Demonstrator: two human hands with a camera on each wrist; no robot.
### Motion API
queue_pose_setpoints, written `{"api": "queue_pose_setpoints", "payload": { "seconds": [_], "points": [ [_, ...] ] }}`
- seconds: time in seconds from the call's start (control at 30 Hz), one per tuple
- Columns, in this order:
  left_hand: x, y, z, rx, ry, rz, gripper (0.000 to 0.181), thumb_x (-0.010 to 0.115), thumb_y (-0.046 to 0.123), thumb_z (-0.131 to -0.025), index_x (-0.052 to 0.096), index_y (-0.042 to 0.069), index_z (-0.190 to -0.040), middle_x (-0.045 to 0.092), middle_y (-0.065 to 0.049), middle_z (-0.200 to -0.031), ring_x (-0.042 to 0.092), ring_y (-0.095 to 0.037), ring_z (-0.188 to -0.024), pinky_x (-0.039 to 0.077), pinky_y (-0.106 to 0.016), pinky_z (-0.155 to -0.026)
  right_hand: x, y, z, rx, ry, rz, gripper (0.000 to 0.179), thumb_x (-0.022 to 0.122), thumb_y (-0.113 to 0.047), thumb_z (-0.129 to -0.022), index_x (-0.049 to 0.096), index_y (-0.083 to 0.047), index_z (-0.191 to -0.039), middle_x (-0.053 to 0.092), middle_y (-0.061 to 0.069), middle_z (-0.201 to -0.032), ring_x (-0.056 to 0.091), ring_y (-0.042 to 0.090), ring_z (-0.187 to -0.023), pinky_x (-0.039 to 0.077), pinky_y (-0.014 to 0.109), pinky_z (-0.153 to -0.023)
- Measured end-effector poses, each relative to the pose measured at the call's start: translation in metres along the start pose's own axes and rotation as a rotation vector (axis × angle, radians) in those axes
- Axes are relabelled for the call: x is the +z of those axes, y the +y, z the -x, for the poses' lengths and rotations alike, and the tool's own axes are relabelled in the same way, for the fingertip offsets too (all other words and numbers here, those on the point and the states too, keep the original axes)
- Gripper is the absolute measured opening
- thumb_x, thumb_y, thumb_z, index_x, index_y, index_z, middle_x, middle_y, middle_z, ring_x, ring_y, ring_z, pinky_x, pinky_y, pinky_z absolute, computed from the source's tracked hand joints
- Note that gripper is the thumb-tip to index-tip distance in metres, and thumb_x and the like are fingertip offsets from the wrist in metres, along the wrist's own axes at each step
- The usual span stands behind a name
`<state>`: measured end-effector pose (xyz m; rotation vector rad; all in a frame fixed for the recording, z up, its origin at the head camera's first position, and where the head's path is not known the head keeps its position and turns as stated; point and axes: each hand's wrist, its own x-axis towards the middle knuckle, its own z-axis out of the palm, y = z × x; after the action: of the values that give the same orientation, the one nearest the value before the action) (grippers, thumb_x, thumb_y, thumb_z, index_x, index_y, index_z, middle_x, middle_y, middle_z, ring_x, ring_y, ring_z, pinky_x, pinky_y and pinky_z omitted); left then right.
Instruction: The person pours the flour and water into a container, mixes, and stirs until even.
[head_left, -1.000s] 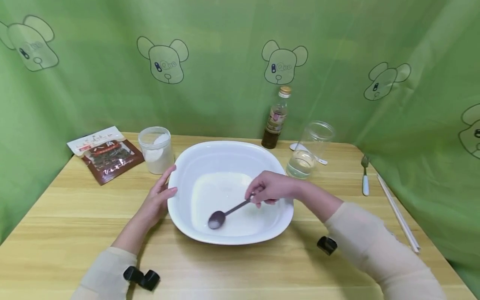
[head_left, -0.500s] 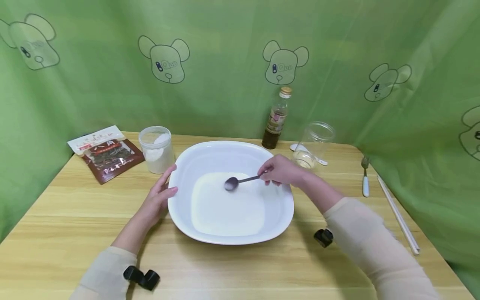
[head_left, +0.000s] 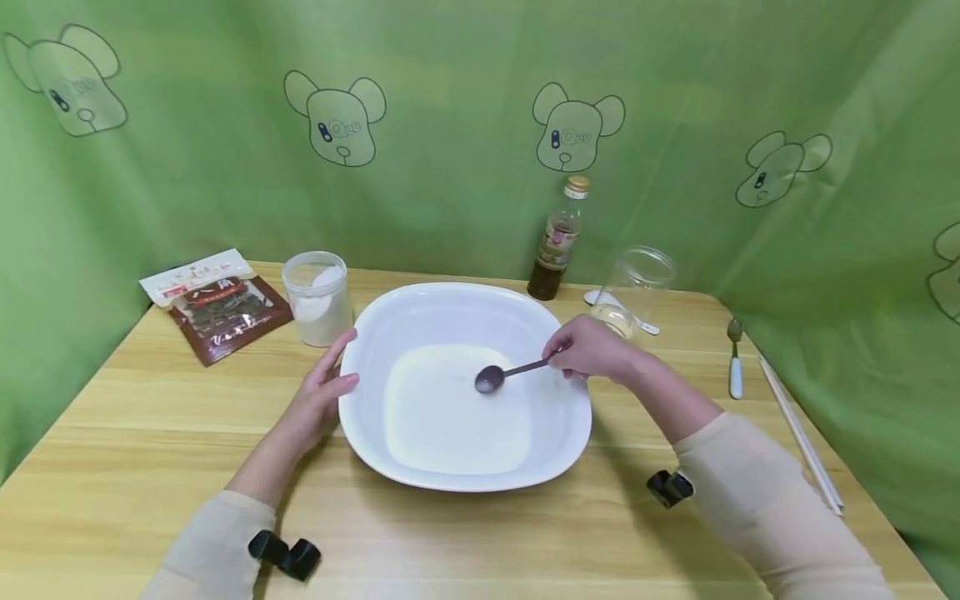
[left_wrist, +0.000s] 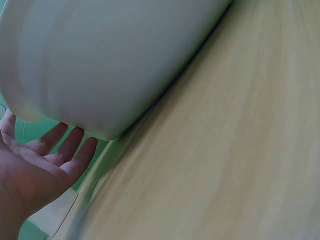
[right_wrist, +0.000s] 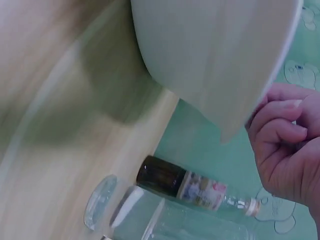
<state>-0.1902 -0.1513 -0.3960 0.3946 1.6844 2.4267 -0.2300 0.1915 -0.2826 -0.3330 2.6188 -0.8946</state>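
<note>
From the head camera, I see the right hand [head_left: 591, 346] pinching a dark spoon [head_left: 490, 380] over the white basin [head_left: 465, 482].
The spoon's bowl points left, its long axis rising rightward; white powder [head_left: 315, 312] part-fills the clear canister [head_left: 330, 329], dark liquid [head_left: 547, 279] the glass bottle [head_left: 557, 242]. On my left-wrist feed, the left hand [left_wrist: 35, 170] touches the basin's smooth, rounded wall, fingers unclenched. On the right-wrist feed, curled fingers sit beside the rim.

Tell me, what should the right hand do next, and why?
Perhaps sweep the dark, long-handled spoon around inside the glossy white oval basin: the right hand holds it over the basin's floor, and the left hand touches the opposite side, which might help steady it.
</note>
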Motion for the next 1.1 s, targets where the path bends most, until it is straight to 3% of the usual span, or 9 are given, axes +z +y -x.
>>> {"api": "queue_pose_setpoints", "payload": {
  "seconds": [0.17,0.33,0.43,0.53,0.63,0.73,0.93,1.1],
  "points": [
    [0.000,-0.001,0.000,-0.004,0.013,0.004,0.065,0.044,0.003,-0.081,0.015,0.012,-0.139,0.023,-0.026,-0.131,0.048,-0.022,-0.100,0.046,-0.034,-0.079,0.001,0.001,-0.013,0.019,0.097,0.020,0.017,0.054,0.000,-0.075,0.064,0.004,-0.088,0.057,0.008,-0.058,0.046,0.011,-0.045,0.038,0.020,-0.041],
    [0.001,-0.001,0.001,0.002,0.013,0.011,0.066,0.045,0.004,-0.080,0.015,0.012,-0.139,0.023,-0.026,-0.130,0.049,-0.022,-0.100,0.046,-0.033,-0.079,0.025,-0.011,-0.037,0.005,0.094,-0.037,0.019,0.055,-0.003,-0.077,0.063,0.003,-0.094,0.059,0.007,-0.060,0.045,0.010,-0.044,0.038,0.020,-0.041],
    [0.001,-0.001,0.002,0.009,0.012,0.007,0.066,0.045,0.004,-0.080,0.016,0.012,-0.138,0.024,-0.027,-0.130,0.049,-0.021,-0.100,0.046,-0.033,-0.080,0.041,-0.022,-0.044,-0.024,0.041,-0.098,0.018,0.056,-0.003,-0.077,0.064,0.001,-0.093,0.059,0.007,-0.060,0.043,0.010,-0.043,0.037,0.019,-0.040],
    [0.001,-0.001,0.001,0.010,0.009,-0.001,0.065,0.044,0.004,-0.081,0.015,0.011,-0.138,0.024,-0.027,-0.130,0.049,-0.021,-0.099,0.046,-0.033,-0.080,0.051,-0.030,-0.039,-0.052,-0.063,-0.144,0.016,0.057,-0.002,-0.077,0.065,0.000,-0.091,0.057,0.008,-0.058,0.040,0.009,-0.041,0.033,0.018,-0.037],
    [0.001,0.000,0.001,0.004,0.009,-0.005,0.065,0.044,0.004,-0.081,0.015,0.012,-0.138,0.024,-0.027,-0.130,0.050,-0.020,-0.099,0.046,-0.033,-0.079,0.050,-0.031,-0.023,-0.087,-0.174,-0.124,0.015,0.057,-0.001,-0.077,0.065,-0.002,-0.089,0.056,0.008,-0.057,0.038,0.009,-0.040,0.031,0.017,-0.036],
    [0.000,0.000,0.001,-0.002,0.014,-0.004,0.065,0.045,0.005,-0.081,0.016,0.013,-0.139,0.024,-0.026,-0.130,0.050,-0.020,-0.099,0.046,-0.033,-0.079,0.039,-0.025,-0.008,-0.111,-0.201,-0.065,0.015,0.056,-0.002,-0.076,0.066,-0.003,-0.087,0.056,0.007,-0.056,0.038,0.009,-0.039,0.032,0.018,-0.036],
    [-0.001,0.000,0.001,-0.002,0.021,-0.008,0.065,0.045,0.005,-0.081,0.016,0.013,-0.139,0.023,-0.024,-0.132,0.048,-0.021,-0.102,0.046,-0.032,-0.080,0.009,-0.001,0.005,-0.031,-0.029,0.005,0.017,0.055,0.002,-0.074,0.064,0.003,-0.088,0.054,0.006,-0.055,0.041,0.009,-0.042,0.034,0.018,-0.037],
    [0.000,-0.001,0.000,-0.004,0.014,-0.022,0.065,0.046,0.006,-0.081,0.016,0.013,-0.139,0.022,-0.024,-0.133,0.044,-0.024,-0.105,0.045,-0.032,-0.081,-0.007,0.000,0.001,-0.023,0.105,0.210,0.017,0.053,0.002,-0.072,0.065,0.003,-0.084,0.055,0.004,-0.053,0.045,0.011,-0.041,0.038,0.022,-0.038]
  ]
}}
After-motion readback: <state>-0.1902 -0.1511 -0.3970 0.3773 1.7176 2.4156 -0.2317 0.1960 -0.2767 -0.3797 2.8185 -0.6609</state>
